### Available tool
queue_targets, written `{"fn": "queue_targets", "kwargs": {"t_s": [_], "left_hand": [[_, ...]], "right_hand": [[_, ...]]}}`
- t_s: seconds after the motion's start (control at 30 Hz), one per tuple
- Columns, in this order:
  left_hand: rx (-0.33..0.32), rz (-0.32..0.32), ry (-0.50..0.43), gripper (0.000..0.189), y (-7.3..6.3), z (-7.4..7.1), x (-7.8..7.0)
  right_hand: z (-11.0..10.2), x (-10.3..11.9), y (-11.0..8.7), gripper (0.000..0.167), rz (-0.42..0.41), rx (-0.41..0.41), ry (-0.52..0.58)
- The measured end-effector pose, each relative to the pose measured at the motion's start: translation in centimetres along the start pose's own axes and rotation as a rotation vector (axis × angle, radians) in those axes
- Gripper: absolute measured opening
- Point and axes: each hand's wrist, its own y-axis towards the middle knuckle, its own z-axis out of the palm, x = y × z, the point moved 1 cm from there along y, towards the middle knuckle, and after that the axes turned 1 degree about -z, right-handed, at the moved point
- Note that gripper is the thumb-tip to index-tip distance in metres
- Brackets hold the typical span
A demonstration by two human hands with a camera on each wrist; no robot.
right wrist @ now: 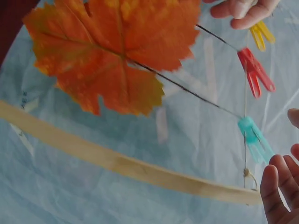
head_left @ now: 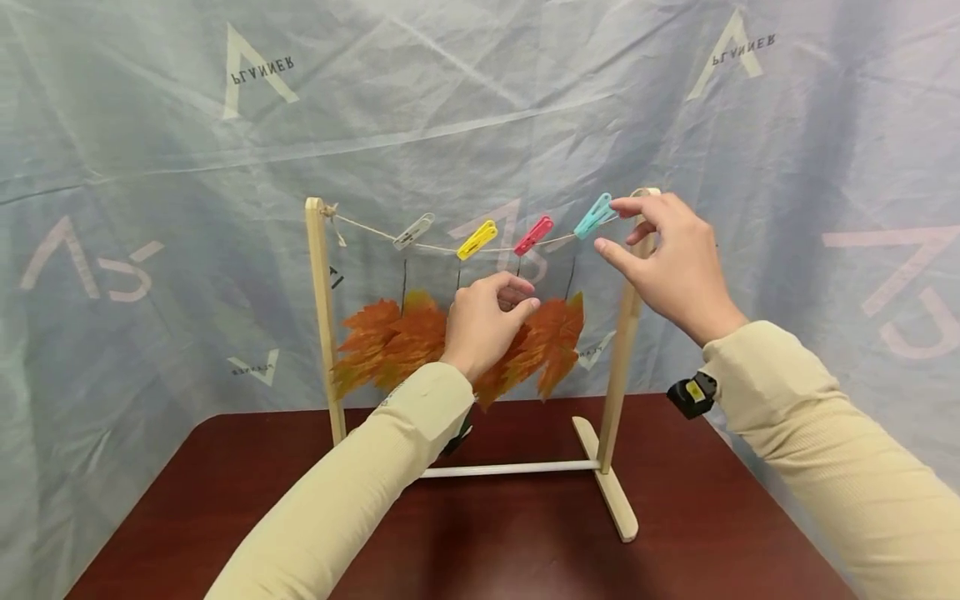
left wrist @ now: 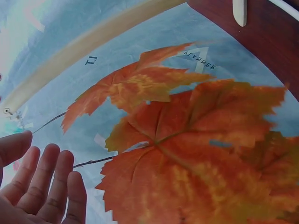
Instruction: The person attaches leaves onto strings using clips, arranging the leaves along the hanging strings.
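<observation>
A blue clothespin [head_left: 595, 217] clips a leaf's dark stem to the string [head_left: 435, 247]. My right hand [head_left: 678, 254] is beside that clothespin, thumb and fingers apart; in the right wrist view its fingers [right wrist: 270, 186] lie close to the clothespin's free end, and contact is unclear. In front of the orange maple leaves [head_left: 551, 337], my left hand [head_left: 483, 321] is raised with fingers loosely bent and nothing held. Its spread fingers also appear in the left wrist view, near the leaf stems. Red [head_left: 533, 236], yellow [head_left: 477, 240] and grey [head_left: 414, 232] clothespins sit farther left along the string.
A wooden frame with a left post [head_left: 321, 283] and a right post [head_left: 621, 367] holds the string. Its foot [head_left: 611, 492] and white crossbar [head_left: 517, 469] stand over a dark red table [head_left: 525, 550]. A grey printed cloth [head_left: 480, 100] hangs behind.
</observation>
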Motion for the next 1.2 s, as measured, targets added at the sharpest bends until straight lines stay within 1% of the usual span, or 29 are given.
{"fn": "queue_targets", "kwargs": {"t_s": [0.13, 0.33, 0.53, 0.77, 0.87, 1.0, 1.1, 1.2], "left_hand": [[0.006, 0.007, 0.000, 0.018, -0.9, -0.7, 0.5], [0.001, 0.006, 0.012, 0.018, -2.2, -1.7, 1.6], [-0.017, -0.020, 0.053, 0.021, -3.6, -2.9, 2.9], [-0.020, -0.051, 0.085, 0.023, -5.5, -3.8, 4.7], [-0.017, -0.070, 0.124, 0.023, -6.5, -3.9, 5.4], [0.014, -0.081, 0.210, 0.027, -7.6, -3.5, 6.4], [0.041, -0.069, 0.291, 0.031, -8.5, -2.9, 7.2], [0.049, -0.051, 0.369, 0.034, -9.5, -2.3, 8.0]], "right_hand": [[0.6, -0.4, -1.5, 0.043, -0.002, 0.015, 0.005], [1.3, -0.7, -3.8, 0.038, 0.050, 0.048, 0.057], [2.5, -1.1, -6.4, 0.035, 0.084, 0.082, 0.094], [4.4, -1.6, -9.3, 0.034, 0.176, 0.156, 0.130], [5.2, -1.8, -10.6, 0.034, 0.210, 0.175, 0.146], [6.1, -2.1, -12.4, 0.035, 0.247, 0.207, 0.164], [6.8, -2.3, -13.8, 0.037, 0.278, 0.244, 0.190], [7.6, -2.2, -15.0, 0.040, 0.280, 0.273, 0.178]]}}
